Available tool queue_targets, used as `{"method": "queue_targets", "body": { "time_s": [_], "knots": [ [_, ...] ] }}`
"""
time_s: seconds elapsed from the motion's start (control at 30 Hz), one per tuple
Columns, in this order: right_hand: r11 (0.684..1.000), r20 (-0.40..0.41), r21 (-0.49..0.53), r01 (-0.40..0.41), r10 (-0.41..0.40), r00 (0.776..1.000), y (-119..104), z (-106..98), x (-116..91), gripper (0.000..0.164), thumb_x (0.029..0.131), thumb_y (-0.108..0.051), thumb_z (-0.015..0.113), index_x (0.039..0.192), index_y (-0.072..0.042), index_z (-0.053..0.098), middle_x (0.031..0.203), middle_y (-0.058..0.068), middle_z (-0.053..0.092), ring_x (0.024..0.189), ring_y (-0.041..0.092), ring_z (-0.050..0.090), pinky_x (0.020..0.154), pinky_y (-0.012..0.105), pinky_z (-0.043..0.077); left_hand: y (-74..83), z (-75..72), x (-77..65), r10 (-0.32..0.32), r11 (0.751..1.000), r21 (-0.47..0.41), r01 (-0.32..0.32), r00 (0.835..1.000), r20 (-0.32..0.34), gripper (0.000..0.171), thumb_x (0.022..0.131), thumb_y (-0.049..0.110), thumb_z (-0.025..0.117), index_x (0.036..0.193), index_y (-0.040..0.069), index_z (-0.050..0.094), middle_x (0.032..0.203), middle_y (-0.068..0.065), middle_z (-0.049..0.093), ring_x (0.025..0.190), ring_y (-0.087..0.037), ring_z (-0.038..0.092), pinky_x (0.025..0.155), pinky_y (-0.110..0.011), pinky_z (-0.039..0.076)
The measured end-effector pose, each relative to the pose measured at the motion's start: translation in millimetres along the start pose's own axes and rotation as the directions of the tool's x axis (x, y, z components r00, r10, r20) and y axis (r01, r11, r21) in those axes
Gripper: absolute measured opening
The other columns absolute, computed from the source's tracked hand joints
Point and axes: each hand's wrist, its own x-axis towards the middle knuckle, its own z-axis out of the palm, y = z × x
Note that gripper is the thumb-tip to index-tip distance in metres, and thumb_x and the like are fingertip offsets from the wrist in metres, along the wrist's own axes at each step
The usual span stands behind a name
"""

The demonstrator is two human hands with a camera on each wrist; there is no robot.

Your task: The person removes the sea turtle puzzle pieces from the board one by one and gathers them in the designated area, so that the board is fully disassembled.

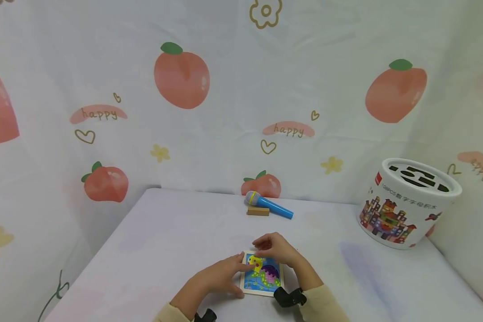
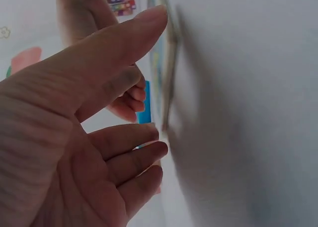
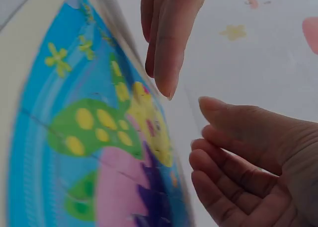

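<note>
A small framed picture puzzle lies flat on the table, showing a yellow-headed cartoon animal on blue. Thin seams cross the picture in the right wrist view. My left hand is at its left side, index finger over the picture and thumb near the lower left corner. In the left wrist view, the left hand has its fingers extended and apart from the thumb, with nothing between them. Over the puzzle's upper right edge is my right hand. The right hand's fingers are loosely bent, with nothing visible in them.
Beyond the puzzle, a blue toy microphone lies behind a small brown block. A large white printed bucket with a slotted lid stands at the back right. The white table meets a fruit-patterned curtain.
</note>
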Motion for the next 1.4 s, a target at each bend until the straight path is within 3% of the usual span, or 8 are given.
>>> {"method": "queue_targets", "body": {
  "time_s": [0.5, 0.93, 1.4],
  "knots": [
    [0.996, -0.031, -0.080, 0.029, -0.032, 0.999, 0, 15, -3, 0.011, 0.083, -0.009, 0.069, 0.092, -0.003, 0.070, 0.088, 0.005, 0.067, 0.074, 0.010, 0.056, 0.065, 0.016, 0.049, -0.3, 7.0, -1.6, 0.050, 0.998, 0.026, -0.050, 0.998, -0.030, 0.053, 0.077, 0.035, 0.074, 0.127, 0.027, 0.059, 0.150, -0.015, 0.033, 0.136, -0.032, 0.036, 0.104, -0.046, 0.039],
    [0.995, 0.008, -0.088, 0.036, -0.035, 0.999, -3, 19, -4, 0.013, 0.084, -0.005, 0.066, 0.095, -0.001, 0.072, 0.086, 0.004, 0.061, 0.074, 0.009, 0.052, 0.065, 0.014, 0.047, -3.0, 10.2, -0.8, 0.053, 0.997, 0.051, -0.052, 0.998, -0.022, 0.052, 0.078, 0.036, 0.072, 0.127, 0.028, 0.058, 0.149, -0.016, 0.033, 0.136, -0.031, 0.036, 0.103, -0.045, 0.041],
    [0.988, -0.008, -0.139, 0.063, -0.065, 0.998, -2, 26, -3, 0.015, 0.087, -0.001, 0.061, 0.100, -0.001, 0.070, 0.091, 0.004, 0.060, 0.077, 0.009, 0.050, 0.066, 0.013, 0.044, -3.0, 9.1, -1.6, 0.074, 0.997, 0.040, -0.072, 0.997, -0.032, 0.052, 0.078, 0.035, 0.072, 0.127, 0.025, 0.059, 0.149, -0.016, 0.033, 0.137, -0.031, 0.034, 0.104, -0.046, 0.040]
  ]
}}
